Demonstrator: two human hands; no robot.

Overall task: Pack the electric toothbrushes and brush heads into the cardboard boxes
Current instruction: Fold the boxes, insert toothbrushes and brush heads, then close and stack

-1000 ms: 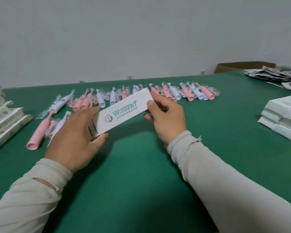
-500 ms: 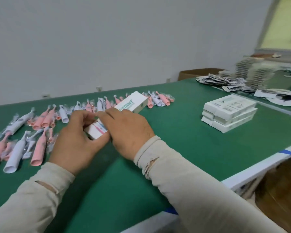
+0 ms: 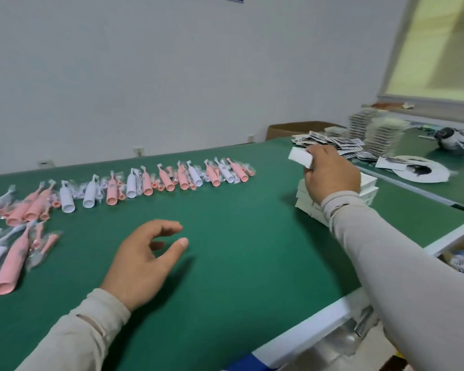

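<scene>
Green worktop point(image 3: 239, 236) carries rows of toothbrushes point(image 3: 145, 183). Right hand point(image 3: 330, 175) grips a white box point(image 3: 300, 158) above the box stack point(image 3: 367, 188). Left hand point(image 3: 142, 261) hovers left of the stack, fingers point(image 3: 169, 227) loosely curled, holding nothing.

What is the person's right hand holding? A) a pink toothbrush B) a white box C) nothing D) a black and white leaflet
B: the right hand has its grip around a white box, held above the stack of white boxes, while the pink toothbrushes lie untouched on the green table.
</scene>
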